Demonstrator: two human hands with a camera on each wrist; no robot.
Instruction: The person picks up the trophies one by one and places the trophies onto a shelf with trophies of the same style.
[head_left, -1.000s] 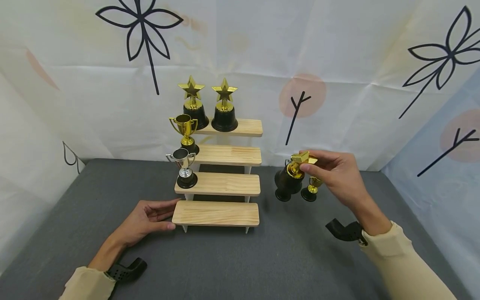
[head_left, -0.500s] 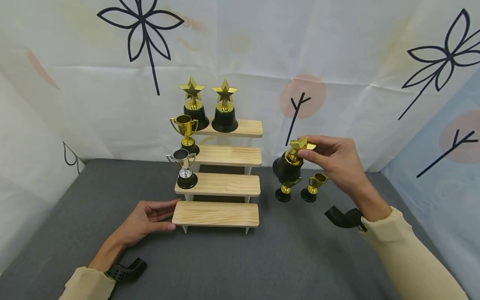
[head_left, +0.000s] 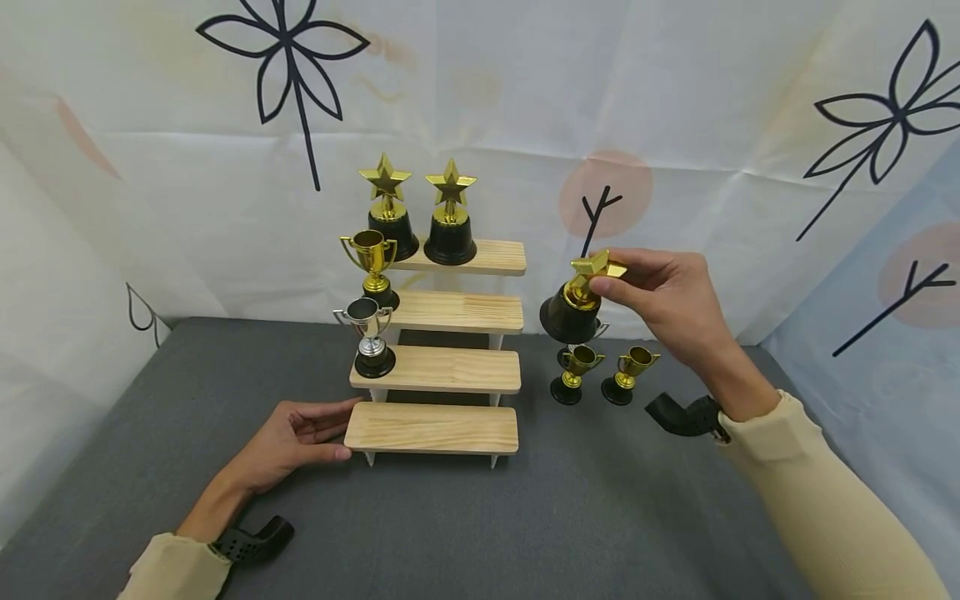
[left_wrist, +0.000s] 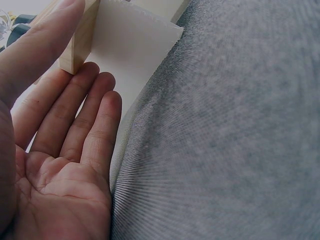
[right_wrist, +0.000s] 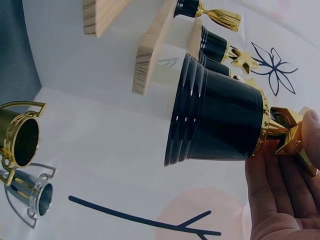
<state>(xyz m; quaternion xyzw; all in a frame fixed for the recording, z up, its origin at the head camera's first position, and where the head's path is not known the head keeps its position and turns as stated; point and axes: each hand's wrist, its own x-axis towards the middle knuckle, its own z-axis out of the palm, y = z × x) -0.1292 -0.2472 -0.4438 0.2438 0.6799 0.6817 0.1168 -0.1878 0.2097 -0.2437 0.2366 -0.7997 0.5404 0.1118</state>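
Observation:
My right hand (head_left: pixel 667 304) pinches a star trophy (head_left: pixel 570 315) by its gold star, its black base tilted and lifted above the table. The right wrist view shows the black base (right_wrist: pixel 220 112) in the air, thumb on the star. At the lowest step of a four-tier wooden display stand (head_left: pixel 431 427), my left hand (head_left: pixel 288 442) touches the left end with fairly straight fingers (left_wrist: pixel 100 125). Two star trophies (head_left: pixel 450 221) stand on the top step. Below them, at the left ends, are a gold cup trophy (head_left: pixel 372 262) and a silver cup trophy (head_left: pixel 367 333).
Two small gold cup trophies (head_left: pixel 628 375) stand on the grey table (head_left: pixel 570 517) right of the stand. Behind them is a silver cup (right_wrist: pixel 32 192), partly hidden in the head view. A white patterned cloth (head_left: pixel 495 100) hangs close behind the stand.
My right hand has raised the star trophy up and slightly left, uncovering the small cups beneath it. The left hand stays at the stand.

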